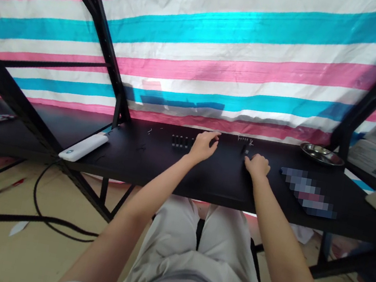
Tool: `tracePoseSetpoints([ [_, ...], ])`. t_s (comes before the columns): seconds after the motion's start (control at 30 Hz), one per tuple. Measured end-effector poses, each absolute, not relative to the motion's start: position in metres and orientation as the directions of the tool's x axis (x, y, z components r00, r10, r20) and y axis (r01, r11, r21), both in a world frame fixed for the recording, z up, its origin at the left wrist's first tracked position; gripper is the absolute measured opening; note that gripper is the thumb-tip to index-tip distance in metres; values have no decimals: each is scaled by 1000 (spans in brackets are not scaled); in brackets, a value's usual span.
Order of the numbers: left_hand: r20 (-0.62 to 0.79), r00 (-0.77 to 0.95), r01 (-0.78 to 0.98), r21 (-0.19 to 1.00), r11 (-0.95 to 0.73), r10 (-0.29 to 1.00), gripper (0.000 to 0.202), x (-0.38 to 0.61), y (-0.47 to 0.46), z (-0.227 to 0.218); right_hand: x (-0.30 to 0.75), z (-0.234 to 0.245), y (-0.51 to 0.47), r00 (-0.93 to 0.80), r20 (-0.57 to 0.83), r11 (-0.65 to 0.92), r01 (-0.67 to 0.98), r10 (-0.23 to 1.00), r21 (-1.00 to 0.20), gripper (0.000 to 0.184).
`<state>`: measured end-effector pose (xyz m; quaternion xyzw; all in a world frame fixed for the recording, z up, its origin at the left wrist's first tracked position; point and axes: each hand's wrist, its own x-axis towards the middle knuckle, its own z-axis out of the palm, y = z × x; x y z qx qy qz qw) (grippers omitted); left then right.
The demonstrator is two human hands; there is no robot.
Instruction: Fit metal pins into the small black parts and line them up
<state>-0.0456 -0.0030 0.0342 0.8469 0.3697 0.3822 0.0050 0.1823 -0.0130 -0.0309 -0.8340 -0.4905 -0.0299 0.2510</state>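
My left hand (204, 146) is held over the black tabletop (154, 169), fingers loosely bent and pointing right, thumb apart, nothing visible in it. Just left of it stands a row of several small dark cylinders (181, 142) with light ends, partly hidden by the hand. My right hand (259, 165) rests low at the table, thumb toward the left and its other fingers bent; I see nothing in it. Close beyond its thumb is another small dark piece (246, 149) with a light end. Behind that lie several tiny pale curved bits (244, 140), too small to name.
A round metal dish (322, 154) sits at the back right, with a blurred flat blue object (307, 192) before it. A white elongated device (84, 146) lies at left. Black frame posts (99, 34) rise at both sides before a striped sheet (229, 66).
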Motion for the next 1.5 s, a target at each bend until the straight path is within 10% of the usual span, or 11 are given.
tracePoseSetpoints([
  [0.83,605,354,576,460,-676,714,28,-44,-13,-20,179,-34,30,513,203,-382,802,834,-460,42],
  [1.5,608,415,608,368,-703,677,31,-45,-8,-27,117,-31,-16,-179,331,266,934,927,-240,18],
])
